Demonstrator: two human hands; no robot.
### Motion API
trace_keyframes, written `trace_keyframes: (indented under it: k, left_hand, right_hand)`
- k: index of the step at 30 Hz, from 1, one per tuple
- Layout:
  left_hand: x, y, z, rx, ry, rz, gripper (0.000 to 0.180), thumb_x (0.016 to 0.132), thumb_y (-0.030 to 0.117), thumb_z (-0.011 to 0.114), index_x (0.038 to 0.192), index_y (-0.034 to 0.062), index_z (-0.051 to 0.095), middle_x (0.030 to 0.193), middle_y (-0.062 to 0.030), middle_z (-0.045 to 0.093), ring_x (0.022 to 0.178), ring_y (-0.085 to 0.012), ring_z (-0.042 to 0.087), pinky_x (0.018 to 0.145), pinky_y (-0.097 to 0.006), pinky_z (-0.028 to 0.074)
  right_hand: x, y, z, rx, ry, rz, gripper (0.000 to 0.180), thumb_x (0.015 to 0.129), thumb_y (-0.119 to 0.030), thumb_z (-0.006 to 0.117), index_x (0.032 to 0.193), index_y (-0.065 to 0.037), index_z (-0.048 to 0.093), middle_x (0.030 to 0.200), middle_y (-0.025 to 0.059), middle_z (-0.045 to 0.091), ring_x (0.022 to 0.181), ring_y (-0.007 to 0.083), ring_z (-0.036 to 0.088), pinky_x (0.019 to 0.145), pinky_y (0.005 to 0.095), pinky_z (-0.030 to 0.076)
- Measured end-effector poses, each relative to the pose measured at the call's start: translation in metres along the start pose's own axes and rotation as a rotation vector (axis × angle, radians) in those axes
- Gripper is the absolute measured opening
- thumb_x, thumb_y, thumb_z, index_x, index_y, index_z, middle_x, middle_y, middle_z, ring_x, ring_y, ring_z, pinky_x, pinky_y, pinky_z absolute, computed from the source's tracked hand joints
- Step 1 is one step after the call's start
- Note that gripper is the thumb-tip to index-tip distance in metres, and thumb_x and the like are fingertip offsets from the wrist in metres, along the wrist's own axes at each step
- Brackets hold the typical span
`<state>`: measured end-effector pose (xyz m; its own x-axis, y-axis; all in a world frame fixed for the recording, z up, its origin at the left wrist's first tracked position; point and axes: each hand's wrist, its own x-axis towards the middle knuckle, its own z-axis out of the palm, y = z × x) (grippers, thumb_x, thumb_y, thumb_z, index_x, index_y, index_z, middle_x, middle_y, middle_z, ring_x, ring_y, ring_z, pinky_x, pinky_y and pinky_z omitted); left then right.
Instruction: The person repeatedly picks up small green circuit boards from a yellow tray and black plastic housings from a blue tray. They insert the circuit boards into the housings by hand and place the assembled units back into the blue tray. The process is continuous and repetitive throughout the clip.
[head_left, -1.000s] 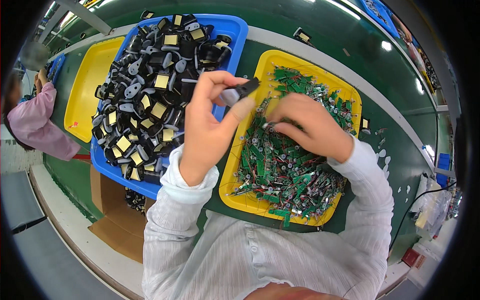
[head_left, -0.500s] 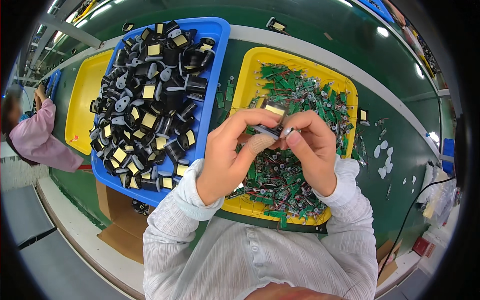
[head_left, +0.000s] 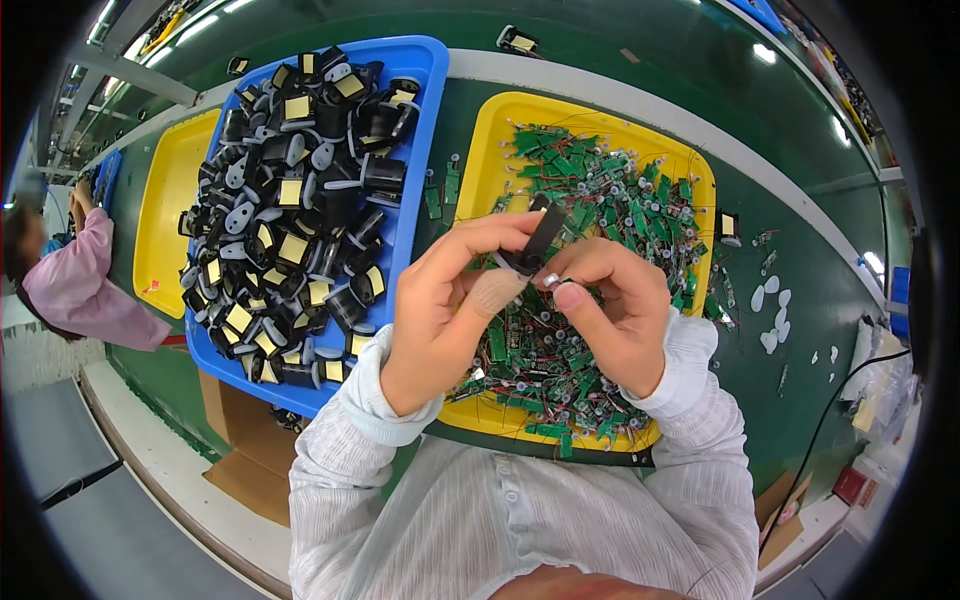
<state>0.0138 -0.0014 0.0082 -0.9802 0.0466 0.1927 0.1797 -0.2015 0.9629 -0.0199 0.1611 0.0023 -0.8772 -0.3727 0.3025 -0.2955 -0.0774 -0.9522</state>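
Note:
Between thumb and fingers, my left hand (head_left: 435, 305) holds a black plastic housing (head_left: 543, 238), tilted on edge; a beige wrap covers the thumb. Close beside it, my right hand (head_left: 618, 305) pinches a small silvery part (head_left: 551, 281), whose exact kind is too small to tell. Both hands are over a yellow tray (head_left: 483, 150) heaped with small green circuit boards (head_left: 570, 155) and thin wires. To the left, a blue tray (head_left: 432, 120) is piled with similar black housings (head_left: 330, 120), many bearing cream-coloured pads and grey oval ends.
A second yellow tray (head_left: 170, 215) lies beyond the blue one, near a person in a pink sleeve (head_left: 95, 275). White oval pieces (head_left: 770, 340) and a single black housing (head_left: 728, 228) lie on the green bench at right. A cardboard box (head_left: 250, 450) sits below the blue tray.
My left hand has turned the black housing from showing its cream pad to standing on edge. The right hand has shifted slightly left and down with the silvery part.

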Motion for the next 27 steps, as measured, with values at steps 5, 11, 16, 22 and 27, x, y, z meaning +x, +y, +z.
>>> trace_keyframes:
  k: [5, 11, 16, 22, 27]
  left_hand:
    - [0.000, -0.005, 0.001, 0.144, 0.001, 0.129, 0.020, 0.084, 0.005, 0.055, 0.102, -0.0029, 0.055, 0.113, -0.0166, 0.055, 0.102, -0.0256, 0.055, 0.087, -0.034, 0.044]
    - [-0.001, -0.002, 0.002, 0.404, 0.022, 0.209, 0.022, 0.079, 0.006, 0.062, 0.098, -0.0021, 0.057, 0.107, -0.0165, 0.058, 0.100, -0.0296, 0.057, 0.085, -0.035, 0.045]
    - [0.000, 0.001, 0.004, 0.432, 0.030, 0.251, 0.021, 0.077, 0.004, 0.064, 0.096, -0.0013, 0.057, 0.105, -0.0158, 0.059, 0.100, -0.0291, 0.057, 0.084, -0.034, 0.046]
    - [-0.001, -0.004, 0.002, 0.249, -0.023, 0.179, 0.017, 0.080, 0.001, 0.057, 0.095, -0.0020, 0.053, 0.107, -0.0153, 0.053, 0.106, -0.0272, 0.053, 0.086, -0.034, 0.044]
    - [-0.004, -0.010, 0.002, 0.046, -0.063, 0.091, 0.017, 0.085, 0.000, 0.046, 0.102, -0.0020, 0.044, 0.107, -0.0133, 0.045, 0.106, -0.0213, 0.046, 0.094, -0.033, 0.036]
  right_hand:
    - [0.002, -0.001, -0.002, -0.166, 0.015, -0.114, 0.007, 0.074, -0.003, 0.065, 0.074, -0.001, 0.058, 0.069, 0.0086, 0.059, 0.061, 0.0199, 0.058, 0.057, 0.0275, 0.044]
    - [0.002, -0.002, -0.002, -0.281, 0.044, -0.179, 0.010, 0.071, -0.003, 0.066, 0.070, -0.003, 0.056, 0.063, 0.0080, 0.055, 0.055, 0.0213, 0.054, 0.051, 0.0292, 0.041]
    - [0.003, -0.006, -0.001, -0.313, 0.028, -0.184, 0.012, 0.066, -0.002, 0.067, 0.068, -0.003, 0.055, 0.060, 0.0078, 0.053, 0.052, 0.0223, 0.052, 0.048, 0.0300, 0.039]
    - [0.003, -0.007, 0.001, -0.350, -0.002, -0.198, 0.012, 0.065, -0.003, 0.068, 0.068, -0.004, 0.056, 0.059, 0.0076, 0.053, 0.052, 0.0225, 0.052, 0.048, 0.0304, 0.039]
    - [0.003, -0.010, 0.001, -0.338, -0.083, -0.166, 0.014, 0.066, -0.006, 0.070, 0.073, -0.004, 0.059, 0.061, 0.0075, 0.054, 0.053, 0.0219, 0.053, 0.048, 0.0292, 0.040]
